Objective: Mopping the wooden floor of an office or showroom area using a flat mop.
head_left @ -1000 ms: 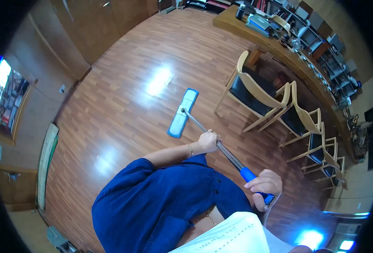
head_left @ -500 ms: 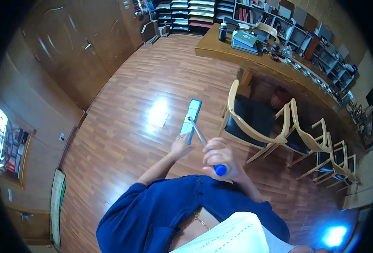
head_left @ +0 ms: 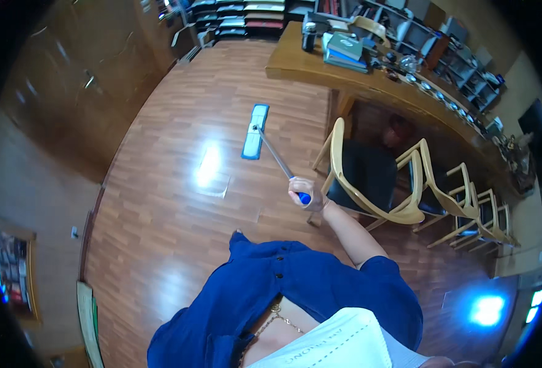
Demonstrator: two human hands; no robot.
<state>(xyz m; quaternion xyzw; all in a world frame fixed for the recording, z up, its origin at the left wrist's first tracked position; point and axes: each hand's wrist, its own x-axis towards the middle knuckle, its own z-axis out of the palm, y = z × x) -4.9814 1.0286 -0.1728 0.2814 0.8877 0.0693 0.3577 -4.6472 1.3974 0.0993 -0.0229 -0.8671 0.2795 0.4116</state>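
Observation:
A flat mop with a pale head (head_left: 252, 145) edged in blue rests on the wood floor ahead of me. Its thin metal handle (head_left: 276, 154) slants back toward me and ends in a blue grip. Around that grip my right hand (head_left: 307, 191) is closed, with the arm stretched forward. My left hand does not show, and its sleeve lies low at the left of my blue shirt (head_left: 307, 270).
Wooden armchairs (head_left: 369, 175) with dark seats line the right side along a long wooden desk (head_left: 301, 64). Books (head_left: 346, 49) and a dark bottle (head_left: 309, 37) stand on the desk. A wooden door (head_left: 68, 80) is at the left, and shelves with papers (head_left: 234, 18) are at the back.
My left hand has left the mop head and gone out of view. The mop head has moved forward and left onto the floor, while my right hand has moved forward with the handle.

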